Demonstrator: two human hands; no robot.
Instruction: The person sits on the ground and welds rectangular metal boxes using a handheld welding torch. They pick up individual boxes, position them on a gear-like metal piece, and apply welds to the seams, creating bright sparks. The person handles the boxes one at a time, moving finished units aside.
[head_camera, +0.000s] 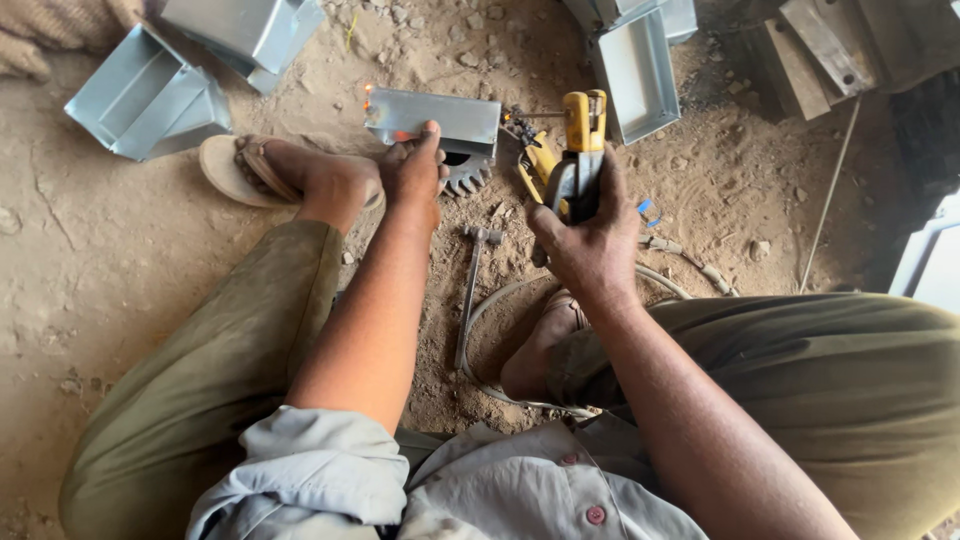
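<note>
Two hands busy: left hand (418, 168) is pinning the folded sheet-metal box (433, 120) on the dirt floor (90, 260), far centre; right hand (588, 235) is gripping the yellow electrode holder (582, 140) just right of it. I'm judging tack-welding in progress, one corner glowing. Next move needs the rod tip on the seam. Gear wheel (467, 173), hammer (472, 290), cable (490, 310) are crowding close.

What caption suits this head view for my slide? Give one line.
Seated on dirt, left hand steadies a grey metal box with glowing spots while right hand grips a yellow electrode holder.
</note>
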